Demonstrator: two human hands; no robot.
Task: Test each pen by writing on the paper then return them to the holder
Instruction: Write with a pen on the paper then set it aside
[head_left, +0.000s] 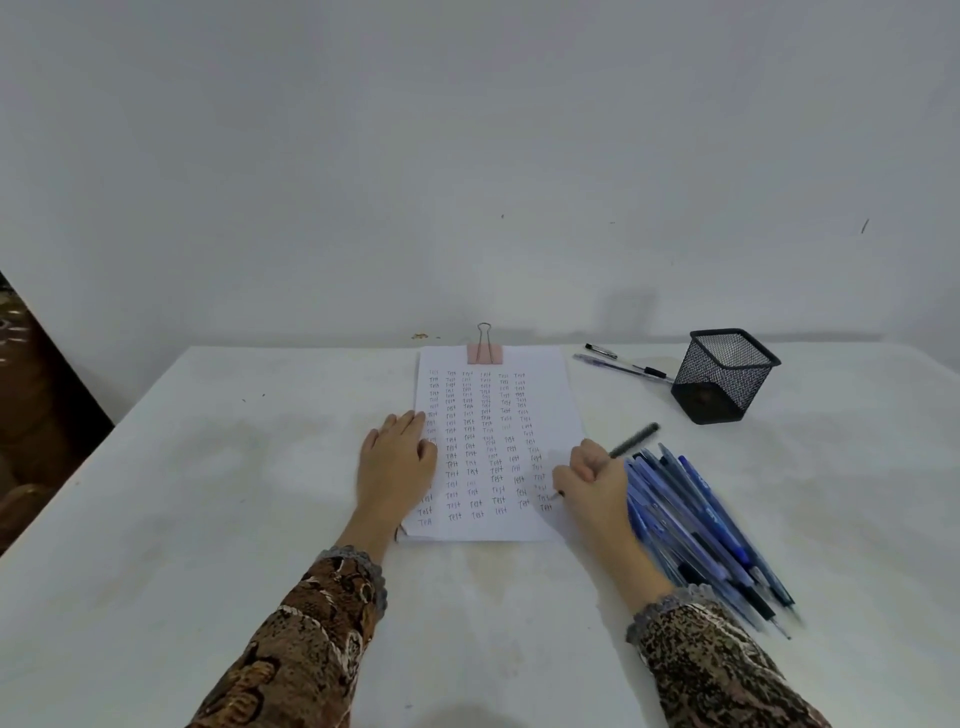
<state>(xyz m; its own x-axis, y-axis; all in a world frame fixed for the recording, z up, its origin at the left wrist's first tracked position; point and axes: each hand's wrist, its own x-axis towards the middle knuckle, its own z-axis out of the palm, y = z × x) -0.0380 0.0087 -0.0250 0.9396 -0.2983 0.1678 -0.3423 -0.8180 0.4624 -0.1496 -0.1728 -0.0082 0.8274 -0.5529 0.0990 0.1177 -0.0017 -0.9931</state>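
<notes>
Head view: left hand (397, 457), fingers flat, presses paper (540, 395) at left edge; right hand (592, 475) fingers grip pen (631, 441) at right edge.

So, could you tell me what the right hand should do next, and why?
Probably lift the dark pen off the paper toward the mesh pen holder: the right hand grips it, tip at the filled rightmost column, and the holder looks empty.
</notes>
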